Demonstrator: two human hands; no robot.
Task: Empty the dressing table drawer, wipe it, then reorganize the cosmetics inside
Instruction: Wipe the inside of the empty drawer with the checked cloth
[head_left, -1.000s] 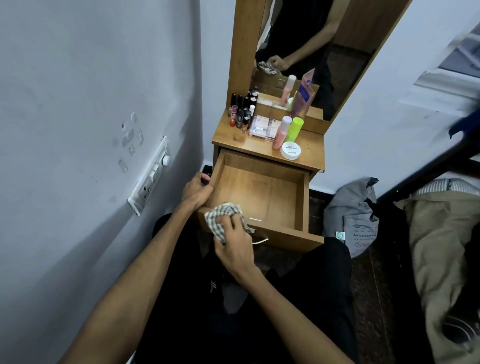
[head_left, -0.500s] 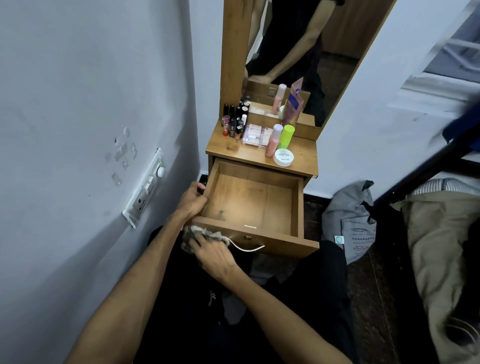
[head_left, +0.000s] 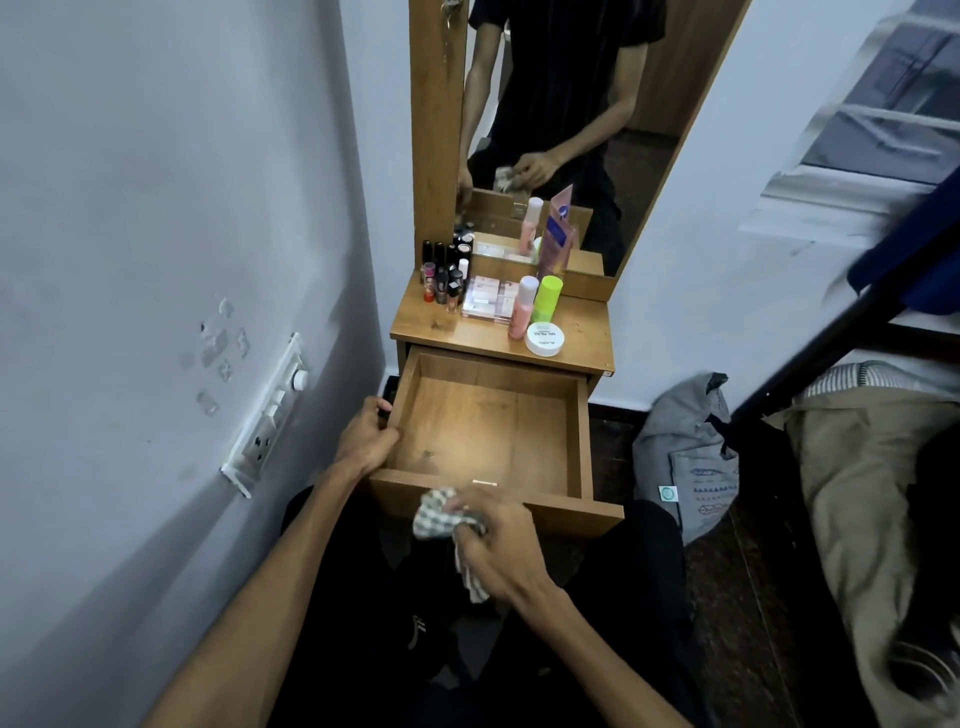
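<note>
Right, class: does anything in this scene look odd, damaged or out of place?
Only the wall: small patches above the switch panel look like peeled paint or tape residue. The empty drawer looks sound.

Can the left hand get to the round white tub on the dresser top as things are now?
Probably yes. The left hand grips the open drawer's left wall, so it must let go first. The white tub sits at the top's front edge with nothing over it.

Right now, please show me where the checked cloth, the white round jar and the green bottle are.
checked cloth (head_left: 434, 515): head view, on the bunched part left of the right hand.
white round jar (head_left: 545, 339): head view, on its lid.
green bottle (head_left: 548, 297): head view, on the middle of its body.
</note>
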